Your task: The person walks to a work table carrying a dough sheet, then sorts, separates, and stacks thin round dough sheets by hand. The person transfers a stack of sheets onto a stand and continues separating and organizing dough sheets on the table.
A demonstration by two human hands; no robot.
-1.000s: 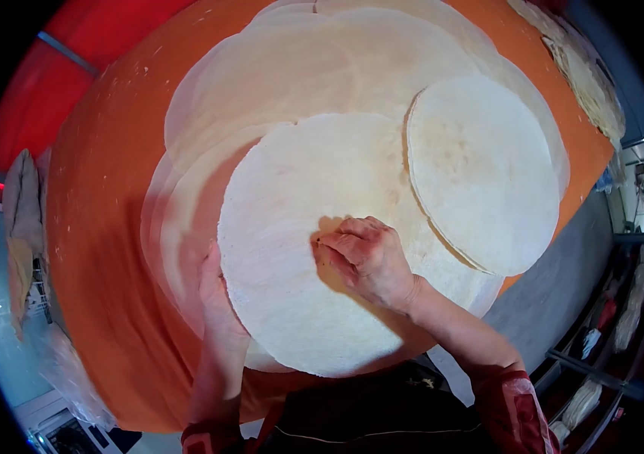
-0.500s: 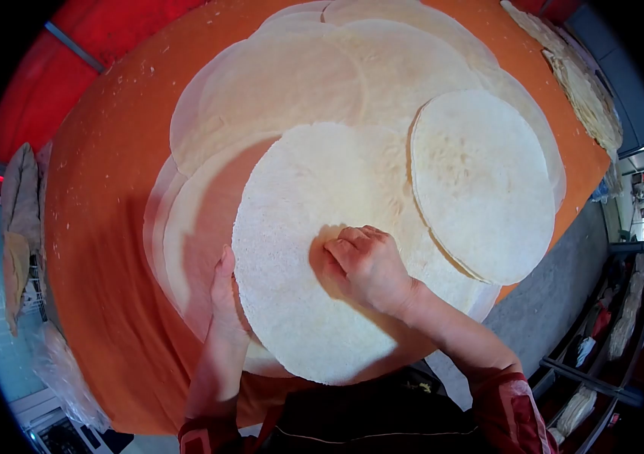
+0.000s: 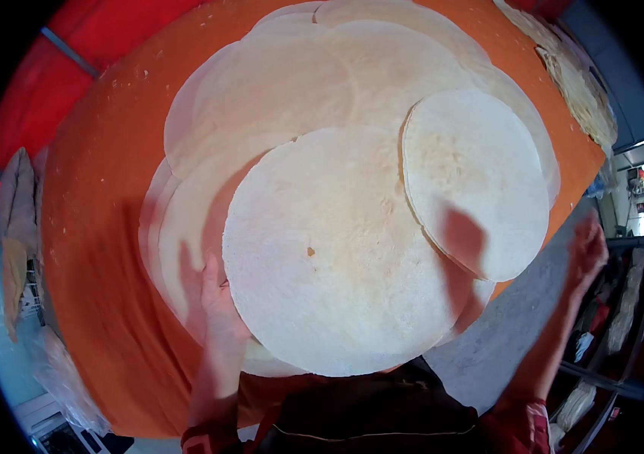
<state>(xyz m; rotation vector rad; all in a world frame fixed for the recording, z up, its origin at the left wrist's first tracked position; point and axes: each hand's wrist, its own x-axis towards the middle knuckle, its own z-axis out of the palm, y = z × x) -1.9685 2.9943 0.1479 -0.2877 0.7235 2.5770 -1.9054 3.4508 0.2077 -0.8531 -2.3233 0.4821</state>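
Observation:
A large, round, thin flatbread lies in front of me, with a small brown spot or hole left of its middle. My left hand is at its left edge, thumb up and fingers tucked under the rim, where they are hidden. Out to the right, past the table's edge, my right hand is raised in the air, touching no bread. Its fingers look bent but are smeared, so I cannot tell whether they hold anything. A smaller pair of stacked rounds overlaps the large one on the right.
Several more wide flatbreads are spread in overlapping layers on the orange cloth. Folded sheets lie at the far right edge. Clear plastic hangs at the lower left. A dark rack stands at the right.
My right hand has left the middle of the large flatbread and swung out to the right. The brown spot now shows where it was. My left hand stays at the edge.

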